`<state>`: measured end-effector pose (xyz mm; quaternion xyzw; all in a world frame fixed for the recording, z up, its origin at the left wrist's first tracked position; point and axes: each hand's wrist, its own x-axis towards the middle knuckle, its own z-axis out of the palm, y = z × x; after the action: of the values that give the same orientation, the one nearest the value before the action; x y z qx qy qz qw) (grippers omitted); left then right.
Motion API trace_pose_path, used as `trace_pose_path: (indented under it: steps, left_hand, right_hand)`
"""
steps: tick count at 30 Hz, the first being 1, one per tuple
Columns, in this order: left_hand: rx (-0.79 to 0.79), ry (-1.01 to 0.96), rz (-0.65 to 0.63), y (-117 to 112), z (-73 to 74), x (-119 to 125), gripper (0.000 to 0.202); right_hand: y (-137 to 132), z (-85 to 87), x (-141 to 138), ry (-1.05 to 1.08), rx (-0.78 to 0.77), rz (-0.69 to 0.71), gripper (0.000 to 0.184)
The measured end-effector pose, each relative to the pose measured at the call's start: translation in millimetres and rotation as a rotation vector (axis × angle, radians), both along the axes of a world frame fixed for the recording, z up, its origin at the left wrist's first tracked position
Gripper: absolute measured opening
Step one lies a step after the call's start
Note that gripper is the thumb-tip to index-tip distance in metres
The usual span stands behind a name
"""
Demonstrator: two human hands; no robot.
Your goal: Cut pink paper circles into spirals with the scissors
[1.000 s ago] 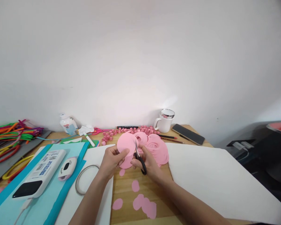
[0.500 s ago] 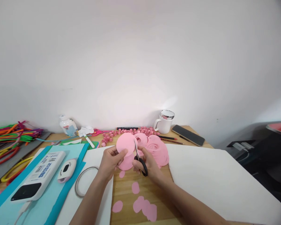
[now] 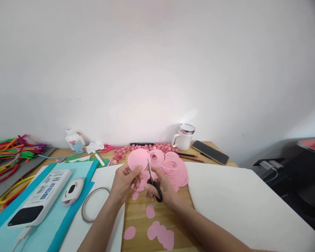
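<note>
Between the thumb and fingers of my left hand [image 3: 127, 180] is a round pink paper disc [image 3: 138, 159], held up over the table. My right hand [image 3: 162, 187] has its fingers in the black handles of a pair of scissors [image 3: 149, 170]. The blades point up and away from me, close against the disc's right edge; whether they are cutting into it I cannot tell. Behind and right of the scissors lies a heap of pink paper rings and spirals [image 3: 177, 171]. Several small pink paper ovals [image 3: 150, 211] lie on the wood nearer to me.
Small rolled pink paper pieces [image 3: 133, 149], a white mug [image 3: 184, 138] and a phone [image 3: 210, 152] line the back. White boards flank the wooden table [image 3: 139, 218]. To the left are a power bank [image 3: 42, 197], a tape roll [image 3: 87, 203] and colourful pipe cleaners [image 3: 15, 150].
The scissors have come slightly down and left along the disc's edge, with the blades now tilted more to the left. The whole view has shifted a little.
</note>
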<state>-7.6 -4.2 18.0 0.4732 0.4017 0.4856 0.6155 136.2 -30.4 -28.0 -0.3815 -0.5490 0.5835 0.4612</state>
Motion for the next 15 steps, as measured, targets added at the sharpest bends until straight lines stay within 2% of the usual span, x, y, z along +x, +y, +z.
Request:
trace_pose_path:
  steps: [9,15]
  left_hand:
    - [-0.002,0.088,-0.002,-3.3,-2.1,5.3,0.031]
    - [-0.006,0.097,-0.019,-3.1,-1.5,4.0,0.029]
  right_hand:
    - [2.8,5.6,1.5,0.182,0.028,-0.048,0.060]
    - [1.6,9.4,2.9,0.146,0.030,-0.057,0.058]
